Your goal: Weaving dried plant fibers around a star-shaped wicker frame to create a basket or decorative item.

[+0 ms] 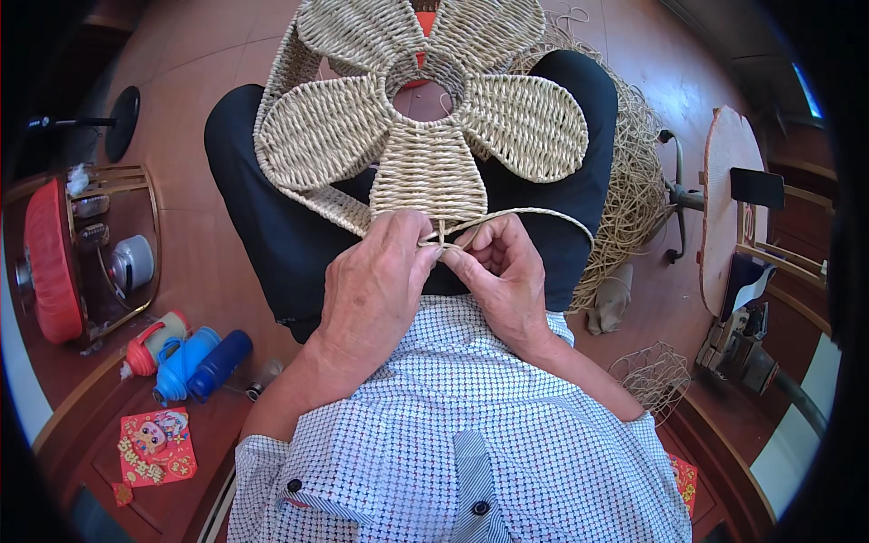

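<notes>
A flower-shaped woven piece (430,172) of straw-coloured twisted cord rests across my lap, with wide petals around a round opening. Just below its lowest petal, my left hand (376,276) is closed, thumb and fingers pinching the cord near the petal's edge. Facing it, my right hand (501,279) is also closed, its thumb and forefinger gripping the cord (543,213), which loops out to the right over my knee. Both sets of fingertips meet where the strands cross. The exact crossing is partly hidden by my fingers.
A large heap of loose cord (638,172) lies on the floor to the right, with a smaller tangle (654,376) nearer. Bottles, including a blue one (222,365), lie at the left beside a red-cushioned stool (54,258). A round board (724,208) stands at the far right.
</notes>
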### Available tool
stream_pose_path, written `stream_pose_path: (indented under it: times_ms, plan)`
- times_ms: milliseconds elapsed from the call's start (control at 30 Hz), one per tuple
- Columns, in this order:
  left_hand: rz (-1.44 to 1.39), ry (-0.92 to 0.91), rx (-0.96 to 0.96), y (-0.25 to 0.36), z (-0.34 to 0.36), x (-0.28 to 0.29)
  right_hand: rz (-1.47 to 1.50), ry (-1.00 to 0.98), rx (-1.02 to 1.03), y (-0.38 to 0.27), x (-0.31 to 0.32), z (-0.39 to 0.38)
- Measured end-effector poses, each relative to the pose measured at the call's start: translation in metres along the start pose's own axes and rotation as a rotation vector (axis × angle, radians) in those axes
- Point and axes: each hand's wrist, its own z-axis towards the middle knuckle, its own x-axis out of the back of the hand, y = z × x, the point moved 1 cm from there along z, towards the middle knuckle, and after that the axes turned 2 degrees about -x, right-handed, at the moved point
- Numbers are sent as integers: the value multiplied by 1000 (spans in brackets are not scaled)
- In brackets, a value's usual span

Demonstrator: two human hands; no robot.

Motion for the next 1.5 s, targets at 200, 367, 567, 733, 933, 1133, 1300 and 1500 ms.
stream_pose_path:
  times_ms: [200, 367, 567, 733, 933, 1133, 1300, 1500]
  plan:
    - [-5, 22, -70, -5, -3, -4, -270, 40, 96, -16, 5, -5]
    - [-115, 215, -149, -7, -14, -16, -598, 87, 552, -31, -4, -2]
    - [-1003, -46, 349, -22, -10, -3, -552, 17, 592, -24, -8, 5]
    - [-1295, -186, 485, -19, -5, 18, -610, -40, 668, -32, -8, 8]
    - [-1389, -170, 504, -22, -1, 25, -667, -85, 779, -35, -10, 12]
    - [-1242, -118, 515, -15, 2, 27, -702, -74, 836, -35, -10, 14]
    - [-1407, -69, 580, -22, 1, 44, -770, -93, 865, -35, -8, 15]
    - [-1284, 98, 499, -54, 4, 73, -801, -146, 869, -30, -10, 15]
